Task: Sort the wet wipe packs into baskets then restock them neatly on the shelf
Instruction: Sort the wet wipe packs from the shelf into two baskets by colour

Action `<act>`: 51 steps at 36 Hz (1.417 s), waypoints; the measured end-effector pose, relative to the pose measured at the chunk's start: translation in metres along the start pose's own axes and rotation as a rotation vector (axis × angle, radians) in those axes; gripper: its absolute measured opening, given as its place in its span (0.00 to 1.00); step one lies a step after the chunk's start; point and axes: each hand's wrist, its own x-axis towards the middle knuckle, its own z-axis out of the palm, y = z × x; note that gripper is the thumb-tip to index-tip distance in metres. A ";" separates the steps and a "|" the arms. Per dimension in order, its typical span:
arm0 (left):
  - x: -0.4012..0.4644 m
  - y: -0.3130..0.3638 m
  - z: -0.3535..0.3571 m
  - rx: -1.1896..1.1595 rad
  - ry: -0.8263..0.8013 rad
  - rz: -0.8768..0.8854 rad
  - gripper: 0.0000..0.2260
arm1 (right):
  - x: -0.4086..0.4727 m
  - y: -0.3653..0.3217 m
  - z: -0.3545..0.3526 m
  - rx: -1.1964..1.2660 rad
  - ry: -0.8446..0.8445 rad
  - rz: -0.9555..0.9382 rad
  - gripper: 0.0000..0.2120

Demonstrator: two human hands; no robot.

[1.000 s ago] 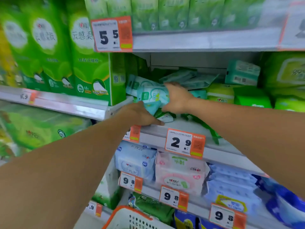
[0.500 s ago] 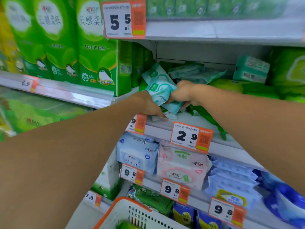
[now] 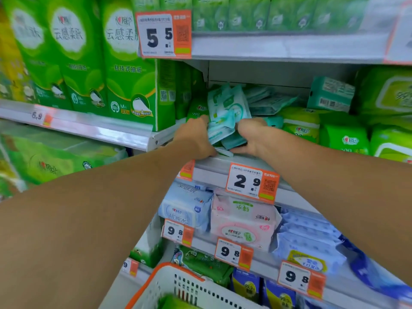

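Both hands are up at the middle shelf [image 3: 214, 166], working on the same bundle. Her left hand [image 3: 196, 139] is curled round the left side of a bunch of small teal wet wipe packs [image 3: 225, 117], fingers hidden behind them, and the right hand [image 3: 250, 136] grips the bunch from the other side, knuckles toward us, thumb low near the shelf edge. Between the two hands the packs stand roughly upright and fan out a little at the top; the lowest ones touch the shelf board just behind its front lip. More flat teal packs [image 3: 267, 101] lie loose in a heap right behind the bunch, further back on the same shelf.

To the right of the hands sit green wipe packs [image 3: 344, 139] in a row, with a teal box [image 3: 331, 94] perched on top of them. To the left, tall green tissue packs [image 3: 131, 70] stand on the neighbouring shelf. A price tag reading 2.9 [image 3: 253, 182] hangs on the shelf lip just below the right wrist, and another reading 5.5 [image 3: 163, 34] is on the shelf above.

One level down are a blue pack [image 3: 186, 207] and a pink pack [image 3: 244, 221] side by side. At the bottom of the view, a white basket with an orange rim [image 3: 169, 284] sits below the arms, something green showing inside it.
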 end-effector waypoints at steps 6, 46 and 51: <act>0.002 -0.002 -0.013 -0.027 0.077 0.164 0.18 | -0.001 0.001 -0.013 0.236 -0.026 -0.033 0.09; -0.319 0.080 0.019 -1.829 -0.835 -0.800 0.28 | -0.285 0.153 -0.212 -0.846 -0.238 -1.313 0.12; -0.324 0.081 0.016 -1.815 -0.983 -0.644 0.28 | -0.287 0.197 -0.210 -0.850 -0.250 -1.317 0.12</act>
